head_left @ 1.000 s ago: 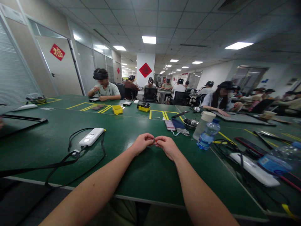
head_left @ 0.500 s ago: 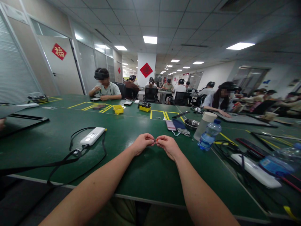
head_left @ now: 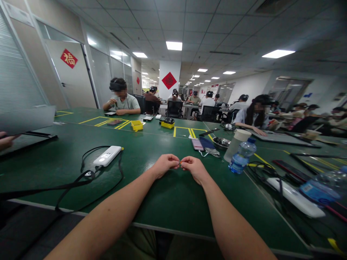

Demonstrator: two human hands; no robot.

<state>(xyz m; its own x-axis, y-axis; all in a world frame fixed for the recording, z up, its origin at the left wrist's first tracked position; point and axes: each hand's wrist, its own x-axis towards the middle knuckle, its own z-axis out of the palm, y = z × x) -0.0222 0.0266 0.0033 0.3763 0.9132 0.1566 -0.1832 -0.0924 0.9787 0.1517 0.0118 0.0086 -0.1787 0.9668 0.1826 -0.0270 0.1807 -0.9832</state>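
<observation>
Head view: one small part point(head_left: 180, 163), a speck of orange showing, left of the frosted flask point(head_left: 233, 146) and slightly nearer. Two hands on it: left hand point(head_left: 166, 166) and right hand point(head_left: 194, 169) brought together, thumb and fingertips of each pinched on the part, above the green table point(head_left: 173, 206). Which way the part points, and its long axis: cannot tell, too small and mostly covered by fingertips. Clear bottles, two: blue-capped bottle point(head_left: 242, 157) upright just right of the flask, hiding some of its lower side; second bottle point(head_left: 322, 188) farther right and nearer. White devices, two: corded device point(head_left: 108, 156) well left of the flask, its black cords trailing nearer; cable-side device point(head_left: 295, 197) to the right and nearer. Metal bowl point(head_left: 221, 143), one, just left of the flask; grey cloth point(head_left: 212, 152) also left, between flask and hands. Yellow trays, two, well left of the flask and beyond: left tray point(head_left: 137, 125) and right tray point(head_left: 167, 125), dark items heaped on the latter. Far left of the flask, a co-worker's hand point(head_left: 5, 141) beside a grey panel point(head_left: 29, 119).
</observation>
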